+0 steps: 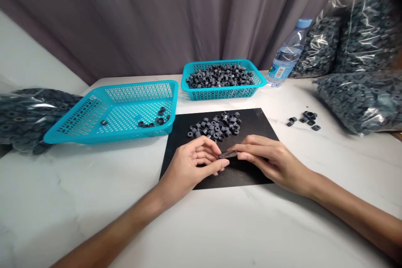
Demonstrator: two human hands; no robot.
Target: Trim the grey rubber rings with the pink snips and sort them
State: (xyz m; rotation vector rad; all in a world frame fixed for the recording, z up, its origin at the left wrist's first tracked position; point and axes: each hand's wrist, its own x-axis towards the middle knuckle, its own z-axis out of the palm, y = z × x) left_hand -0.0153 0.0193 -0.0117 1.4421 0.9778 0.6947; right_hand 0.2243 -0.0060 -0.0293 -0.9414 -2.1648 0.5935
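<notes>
Over the near half of the black mat [257, 125], the 2 hands meet. The right hand [266, 155] grips a thin dark tool [230, 154] between thumb and fingers. The long axis of this tool runs almost parallel to the near edge of the mat, and its left end comes to the fingertips of the left hand [191, 161]. The left hand is half curled, thumb and index finger near each other; whether they pinch a small ring there, I cannot tell. Just behind, toward the mat's far edge, lies the pile of dark grey rings [215, 127], and the left hand seems the nearer of the 2. At the mat's far left corner stands 1 blue basket [113, 137]; another basket [222, 94], heaped with rings, stands near the table's [94, 201] far edge.
</notes>
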